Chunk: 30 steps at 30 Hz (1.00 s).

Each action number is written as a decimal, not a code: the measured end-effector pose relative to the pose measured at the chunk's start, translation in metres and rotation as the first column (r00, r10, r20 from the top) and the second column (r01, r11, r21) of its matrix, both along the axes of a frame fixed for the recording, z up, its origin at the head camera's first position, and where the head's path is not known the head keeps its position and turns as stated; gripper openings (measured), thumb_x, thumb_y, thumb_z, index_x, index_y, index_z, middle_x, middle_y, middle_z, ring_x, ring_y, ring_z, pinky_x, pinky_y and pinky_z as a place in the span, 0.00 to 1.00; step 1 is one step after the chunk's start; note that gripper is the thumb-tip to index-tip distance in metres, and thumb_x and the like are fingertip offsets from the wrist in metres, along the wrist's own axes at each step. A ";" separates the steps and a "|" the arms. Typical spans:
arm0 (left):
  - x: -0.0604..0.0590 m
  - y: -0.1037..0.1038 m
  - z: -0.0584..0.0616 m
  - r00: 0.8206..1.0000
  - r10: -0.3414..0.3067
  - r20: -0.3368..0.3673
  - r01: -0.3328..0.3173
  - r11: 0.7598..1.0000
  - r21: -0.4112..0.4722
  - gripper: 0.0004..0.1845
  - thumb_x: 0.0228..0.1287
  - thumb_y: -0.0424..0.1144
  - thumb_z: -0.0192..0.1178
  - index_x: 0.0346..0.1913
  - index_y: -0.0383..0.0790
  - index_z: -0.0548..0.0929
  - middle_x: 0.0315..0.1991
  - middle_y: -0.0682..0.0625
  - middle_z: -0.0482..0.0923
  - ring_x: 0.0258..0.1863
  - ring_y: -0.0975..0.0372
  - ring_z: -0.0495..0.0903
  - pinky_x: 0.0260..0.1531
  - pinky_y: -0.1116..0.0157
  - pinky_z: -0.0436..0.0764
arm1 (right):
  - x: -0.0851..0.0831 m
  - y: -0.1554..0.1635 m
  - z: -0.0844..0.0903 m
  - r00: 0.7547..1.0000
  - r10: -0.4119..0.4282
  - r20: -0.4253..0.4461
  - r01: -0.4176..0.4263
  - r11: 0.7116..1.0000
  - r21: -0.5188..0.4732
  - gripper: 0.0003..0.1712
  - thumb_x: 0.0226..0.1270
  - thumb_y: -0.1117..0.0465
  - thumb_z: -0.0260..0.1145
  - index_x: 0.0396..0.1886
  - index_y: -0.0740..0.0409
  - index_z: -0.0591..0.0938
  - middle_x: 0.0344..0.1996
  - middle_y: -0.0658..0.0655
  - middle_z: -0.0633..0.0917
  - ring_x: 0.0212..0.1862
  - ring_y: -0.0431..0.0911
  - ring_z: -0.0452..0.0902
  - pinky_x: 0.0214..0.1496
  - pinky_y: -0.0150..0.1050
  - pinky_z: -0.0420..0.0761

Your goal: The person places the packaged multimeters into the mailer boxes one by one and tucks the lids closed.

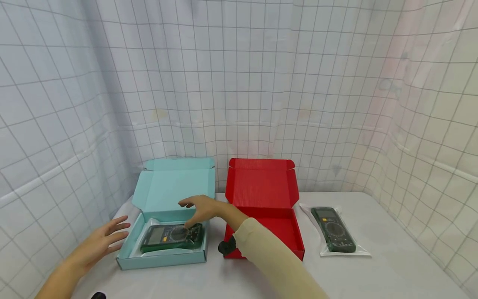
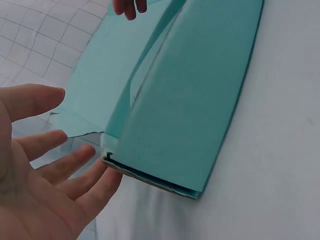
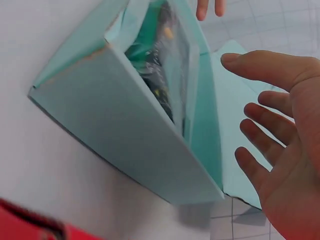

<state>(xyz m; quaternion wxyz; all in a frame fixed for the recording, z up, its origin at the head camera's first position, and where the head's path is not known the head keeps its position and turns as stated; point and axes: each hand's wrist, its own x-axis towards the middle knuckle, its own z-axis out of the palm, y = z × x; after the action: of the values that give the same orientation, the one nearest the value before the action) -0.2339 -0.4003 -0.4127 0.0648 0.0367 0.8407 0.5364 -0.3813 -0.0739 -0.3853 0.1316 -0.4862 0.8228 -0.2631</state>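
A green and black multimeter (image 1: 173, 237) in a clear plastic bag lies inside the teal cardboard box (image 1: 162, 260), whose lid (image 1: 173, 187) stands raised at the back. My left hand (image 1: 102, 243) is beside the box's left wall, fingers spread and slightly bent, holding nothing. In the left wrist view its fingertips are right by the box corner. My right hand (image 1: 203, 209) hovers over the right side of the box with fingers apart and nothing in them. The right wrist view shows the right hand (image 3: 287, 120) beside the box opening, with the bagged multimeter (image 3: 160, 65) partly visible inside.
A red box (image 1: 276, 226) with its lid (image 1: 262, 182) raised stands right of the teal one, under my right forearm. Farther right, a second bagged multimeter (image 1: 333, 229) lies on the white table (image 1: 392, 249). Gridded white curtains (image 1: 254, 83) surround the table at the back and sides.
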 end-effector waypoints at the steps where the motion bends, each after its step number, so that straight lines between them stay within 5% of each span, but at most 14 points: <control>1: -0.002 0.001 0.003 1.000 0.003 -0.012 -0.003 1.000 -0.005 0.40 0.83 0.43 0.51 0.80 0.25 0.43 0.75 0.22 0.49 0.52 0.79 0.70 0.56 0.57 0.82 | -0.001 0.003 0.002 1.000 -0.005 0.004 0.005 1.000 -0.012 0.45 0.63 0.53 0.75 0.77 0.56 0.70 0.71 0.51 0.74 0.68 0.44 0.70 0.61 0.33 0.75; 5: -0.009 0.004 0.012 0.998 0.011 -0.062 -0.013 0.999 -0.036 0.39 0.84 0.43 0.50 0.80 0.25 0.42 0.75 0.22 0.49 0.62 0.59 0.73 0.54 0.59 0.83 | -0.006 0.015 0.007 1.000 -0.027 0.015 0.028 0.999 -0.042 0.45 0.63 0.53 0.75 0.78 0.57 0.69 0.71 0.53 0.74 0.69 0.45 0.70 0.60 0.32 0.76; 9: -0.018 0.008 0.019 0.994 0.020 -0.106 -0.026 0.998 -0.054 0.40 0.84 0.44 0.51 0.80 0.24 0.43 0.75 0.22 0.49 0.68 0.39 0.65 0.53 0.61 0.83 | -0.011 0.027 0.012 0.998 -0.062 0.029 0.065 0.995 -0.082 0.46 0.62 0.54 0.75 0.78 0.57 0.69 0.71 0.53 0.74 0.69 0.48 0.70 0.59 0.32 0.77; 16: -0.035 0.010 0.031 0.982 0.123 -0.145 -0.130 0.991 -0.043 0.40 0.84 0.44 0.50 0.80 0.25 0.43 0.76 0.24 0.47 0.61 0.60 0.71 0.49 0.71 0.82 | -0.021 0.045 0.021 0.988 -0.153 0.021 0.154 0.965 -0.211 0.41 0.67 0.56 0.70 0.77 0.60 0.69 0.69 0.59 0.76 0.68 0.53 0.72 0.60 0.35 0.78; 22: -0.052 0.006 0.034 0.967 0.213 -0.137 -0.216 0.976 -0.008 0.39 0.84 0.41 0.48 0.80 0.24 0.39 0.77 0.22 0.43 0.71 0.36 0.60 0.48 0.73 0.82 | -0.029 0.055 0.020 0.950 -0.301 0.078 0.309 0.887 -0.344 0.34 0.72 0.61 0.66 0.75 0.65 0.70 0.67 0.64 0.77 0.65 0.59 0.74 0.59 0.39 0.80; 30: -0.073 0.007 0.033 0.962 0.238 -0.133 -0.252 0.963 -0.099 0.38 0.82 0.37 0.48 0.79 0.22 0.40 0.77 0.22 0.46 0.71 0.33 0.60 0.57 0.55 0.81 | -0.033 0.058 0.012 0.888 -0.433 0.152 0.458 0.818 -0.347 0.37 0.72 0.60 0.67 0.77 0.62 0.68 0.66 0.61 0.77 0.65 0.54 0.75 0.60 0.43 0.81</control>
<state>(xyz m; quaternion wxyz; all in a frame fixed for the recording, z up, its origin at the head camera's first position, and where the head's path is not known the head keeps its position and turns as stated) -0.3068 -0.3931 -0.3792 -0.0507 -0.0396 0.8705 0.4879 -0.4147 -0.0160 -0.3731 -0.0017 -0.2872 0.8434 -0.4541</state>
